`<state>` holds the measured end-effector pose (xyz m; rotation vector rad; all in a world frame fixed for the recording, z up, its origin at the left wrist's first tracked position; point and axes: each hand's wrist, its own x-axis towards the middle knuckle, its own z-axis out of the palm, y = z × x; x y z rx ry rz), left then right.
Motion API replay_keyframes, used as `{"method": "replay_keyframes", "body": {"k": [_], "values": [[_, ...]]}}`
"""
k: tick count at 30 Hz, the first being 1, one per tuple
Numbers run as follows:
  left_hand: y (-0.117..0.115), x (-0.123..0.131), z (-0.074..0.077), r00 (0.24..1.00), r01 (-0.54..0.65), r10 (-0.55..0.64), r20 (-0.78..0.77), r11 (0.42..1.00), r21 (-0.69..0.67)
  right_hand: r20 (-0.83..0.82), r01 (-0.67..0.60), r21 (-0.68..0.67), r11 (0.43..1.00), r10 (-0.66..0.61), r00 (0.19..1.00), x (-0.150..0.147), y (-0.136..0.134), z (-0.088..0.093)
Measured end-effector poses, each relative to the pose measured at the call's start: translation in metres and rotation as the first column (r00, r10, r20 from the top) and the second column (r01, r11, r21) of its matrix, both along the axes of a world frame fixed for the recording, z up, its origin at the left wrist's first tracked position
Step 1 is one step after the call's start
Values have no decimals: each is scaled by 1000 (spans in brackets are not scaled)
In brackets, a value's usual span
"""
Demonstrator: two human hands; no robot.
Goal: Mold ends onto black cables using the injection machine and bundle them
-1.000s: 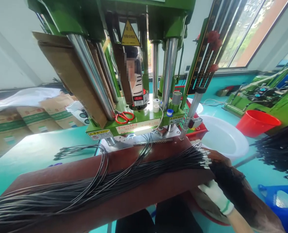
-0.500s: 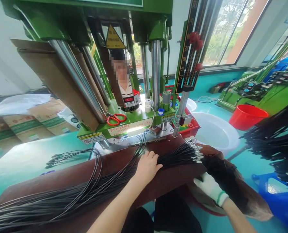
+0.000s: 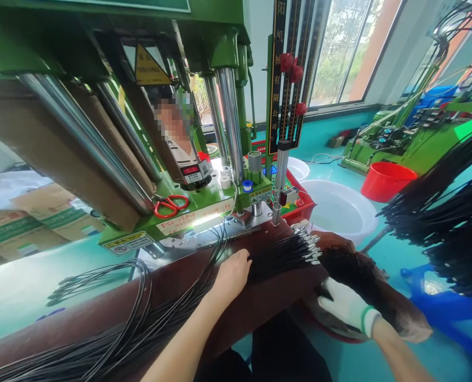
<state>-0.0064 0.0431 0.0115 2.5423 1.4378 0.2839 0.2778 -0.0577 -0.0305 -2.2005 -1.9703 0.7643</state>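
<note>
Head view takes in a tall green press [image 3: 204,204] on steel columns, filling the far side of the workplace, with a person partly visible behind it. To the right a big mass of black hanging cables [image 3: 451,223] droops over the teal floor. In front of the press lies the brown tabletop [image 3: 268,297], and along it the cable bundle [image 3: 168,313]. Its long axis runs from low on the left up to the right, ending near the tabletop's right edge. Beyond that end, on the floor, stand a white basin [image 3: 339,209] and, farther off, a red bucket [image 3: 387,180].

The bare left hand [image 3: 232,276] rests palm down on the bundle, just short of its right end, fingers bent over the wires. Whether they close round any of them I cannot tell. The gloved right hand [image 3: 345,307] sits lower and farther right, off the tabletop's edge, against a dark brown wrapped mass [image 3: 375,292]. Its grip is hidden too. So the left hand touches the bundle, while the right lies nearer the metal tips [image 3: 309,246] but apart from them. Those tips fan out toward the basin. Red scissors [image 3: 171,205] lie on the press base.
</note>
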Motion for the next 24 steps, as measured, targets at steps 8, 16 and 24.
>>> {"method": "replay_keyframes", "body": {"k": [8,16,24], "values": [[17,2,4,976,116,-71,208,970,-215,-337,-260,102,960,279,899,-40,-9,50],[19,-11,31,763,276,117,635,830,-484,-956,-135,-168,976,-195,-220,-105,22,42],[-5,-1,22,964,88,-29,263,972,-216,-841,239,-67,969,74,-535,-99,79,67]]}}
